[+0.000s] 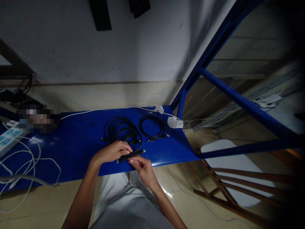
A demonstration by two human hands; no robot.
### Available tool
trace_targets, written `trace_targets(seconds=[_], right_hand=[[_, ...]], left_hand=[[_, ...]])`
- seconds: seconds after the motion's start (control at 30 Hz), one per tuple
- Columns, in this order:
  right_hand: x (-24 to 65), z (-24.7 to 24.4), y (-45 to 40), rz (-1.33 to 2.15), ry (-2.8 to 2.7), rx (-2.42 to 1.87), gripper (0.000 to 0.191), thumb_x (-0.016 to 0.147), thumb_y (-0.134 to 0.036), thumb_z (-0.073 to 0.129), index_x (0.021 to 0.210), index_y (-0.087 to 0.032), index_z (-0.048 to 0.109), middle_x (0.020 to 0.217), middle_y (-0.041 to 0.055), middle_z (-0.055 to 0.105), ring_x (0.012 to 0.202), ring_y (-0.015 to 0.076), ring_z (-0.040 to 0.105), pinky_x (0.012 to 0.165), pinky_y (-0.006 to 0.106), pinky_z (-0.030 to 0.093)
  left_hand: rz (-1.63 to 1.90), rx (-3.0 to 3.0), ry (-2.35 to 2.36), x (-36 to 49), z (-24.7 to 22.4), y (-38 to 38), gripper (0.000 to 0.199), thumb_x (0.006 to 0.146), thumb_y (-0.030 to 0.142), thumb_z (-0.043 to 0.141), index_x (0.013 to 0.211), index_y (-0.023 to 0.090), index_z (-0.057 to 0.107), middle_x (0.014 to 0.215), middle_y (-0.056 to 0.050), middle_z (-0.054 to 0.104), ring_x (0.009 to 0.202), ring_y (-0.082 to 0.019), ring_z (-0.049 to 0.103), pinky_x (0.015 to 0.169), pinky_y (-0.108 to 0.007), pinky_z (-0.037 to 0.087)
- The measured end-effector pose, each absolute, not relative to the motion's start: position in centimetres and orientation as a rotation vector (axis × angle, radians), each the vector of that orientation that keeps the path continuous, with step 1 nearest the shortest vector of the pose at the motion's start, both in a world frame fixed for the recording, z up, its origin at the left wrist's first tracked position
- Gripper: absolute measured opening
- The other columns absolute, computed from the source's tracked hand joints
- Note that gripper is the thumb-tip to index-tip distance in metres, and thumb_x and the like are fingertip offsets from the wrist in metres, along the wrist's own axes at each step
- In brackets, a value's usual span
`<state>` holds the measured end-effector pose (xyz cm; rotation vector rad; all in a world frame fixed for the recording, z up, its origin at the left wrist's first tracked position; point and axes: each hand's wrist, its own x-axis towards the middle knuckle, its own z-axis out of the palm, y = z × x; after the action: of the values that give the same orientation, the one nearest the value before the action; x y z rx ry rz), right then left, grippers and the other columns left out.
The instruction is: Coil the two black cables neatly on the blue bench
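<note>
A black cable is bundled in a coil near the front edge of the blue table, with a silver-ended plug sticking out to the right. My left hand closes its fingers on the bundle from the left. From the front right, my right hand pinches the same bundle between thumb and fingers; whether a small tie is there too I cannot make out. Just behind lies a pile of coiled black cables, partly overlapped by the held loop. Right of it, another coiled black cable rests with its plugs toward me.
Crumpled white wrappers lie at the table's right end by a blue metal frame. A white power strip and tangled white cords occupy the left. A wooden chair stands right; a wall rises behind.
</note>
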<state>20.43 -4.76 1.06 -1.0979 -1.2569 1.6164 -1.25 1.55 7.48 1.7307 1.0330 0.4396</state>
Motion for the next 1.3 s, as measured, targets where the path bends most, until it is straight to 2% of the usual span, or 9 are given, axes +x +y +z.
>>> trace_targets(seconds=[0.17,0.27,0.4,0.5,0.63,0.73,0.87,1.07,1.3], right_hand=[[20.6,0.8,-4.7,1.62,-1.273,-1.096,0.035,0.094,-0.053,0.08,0.102,-0.02,0.087,0.097,0.007,0.082,0.083,0.021,0.068,0.077,0.032,0.051],[20.6,0.7,-4.7,1.62,-1.283,-1.111,0.035,0.094,-0.053,0.079,0.1,-0.019,0.087,0.092,0.0056,0.081,0.077,0.0192,0.065,0.072,0.03,0.048],[20.7,1.1,-4.7,1.57,-1.341,-1.127,0.034,0.099,-0.051,0.075,0.102,-0.019,0.086,0.09,0.0051,0.079,0.077,0.0193,0.064,0.071,0.03,0.048],[20.9,1.6,-4.7,1.379,-1.449,-1.14,0.03,0.104,-0.046,0.069,0.102,-0.021,0.085,0.092,0.0062,0.077,0.082,0.0209,0.066,0.076,0.031,0.051],[21.3,1.5,-4.7,1.001,-1.591,-1.121,0.022,0.107,-0.034,0.066,0.107,-0.023,0.085,0.104,0.0089,0.075,0.096,0.0231,0.071,0.09,0.035,0.057],[21.5,0.9,-4.8,0.823,-1.577,-1.132,0.017,0.105,-0.028,0.069,0.108,-0.025,0.085,0.105,0.0084,0.073,0.096,0.022,0.072,0.087,0.035,0.06],[21.7,0.2,-5.1,0.758,-1.601,-1.115,0.015,0.103,-0.022,0.071,0.11,-0.026,0.084,0.105,0.007,0.073,0.093,0.0209,0.073,0.084,0.034,0.063],[21.9,-0.5,-5.6,0.617,-1.675,-1.068,0.026,0.102,-0.015,0.07,0.124,-0.028,0.079,0.114,0.0095,0.068,0.101,0.0224,0.07,0.088,0.039,0.063],[22.9,-1.1,-5.5,0.399,-1.92,-0.974,0.051,0.1,-0.008,0.067,0.144,-0.035,0.067,0.133,0.0128,0.061,0.123,0.0288,0.062,0.098,0.049,0.061]], left_hand=[[0.328,1.583,1.027,-0.8,7.4,2.7,0.018,0.096,0.03,0.066,0.099,0.018,0.079,0.088,-0.005,0.08,0.08,-0.018,0.074,0.07,-0.024,0.051],[0.342,1.6,1.042,-0.7,7.4,2.7,0.017,0.096,0.03,0.066,0.093,0.017,0.076,0.083,-0.004,0.077,0.077,-0.017,0.071,0.068,-0.024,0.05],[0.395,1.65,1.079,-0.5,7.7,1.7,0.019,0.1,0.033,0.063,0.095,0.018,0.073,0.083,-0.003,0.075,0.075,-0.017,0.069,0.067,-0.025,0.049],[0.489,1.695,1.151,-0.2,7.7,0.6,0.02,0.103,0.034,0.059,0.099,0.02,0.072,0.089,-0.003,0.076,0.078,-0.017,0.069,0.07,-0.026,0.05],[0.585,1.748,1.279,0.5,7.2,-1.0,0.018,0.105,0.032,0.058,0.099,0.022,0.072,0.095,-0.002,0.078,0.089,-0.018,0.072,0.085,-0.029,0.053],[0.645,1.719,1.363,1.0,6.6,-1.8,0.014,0.104,0.03,0.06,0.099,0.023,0.072,0.094,0.0,0.079,0.091,-0.018,0.074,0.089,-0.029,0.054],[0.769,1.691,1.384,1.8,6.0,-2.5,0.013,0.104,0.031,0.061,0.099,0.023,0.07,0.096,0.0,0.079,0.094,-0.018,0.076,0.088,-0.028,0.056],[0.922,1.694,1.391,2.5,5.0,-3.4,0.013,0.105,0.031,0.061,0.106,0.023,0.071,0.107,-0.003,0.081,0.097,-0.018,0.077,0.09,-0.029,0.058],[1.025,1.664,1.391,3.0,3.9,-3.7,0.011,0.104,0.028,0.063,0.103,0.022,0.072,0.098,-0.003,0.079,0.093,-0.017,0.074,0.087,-0.029,0.056]])
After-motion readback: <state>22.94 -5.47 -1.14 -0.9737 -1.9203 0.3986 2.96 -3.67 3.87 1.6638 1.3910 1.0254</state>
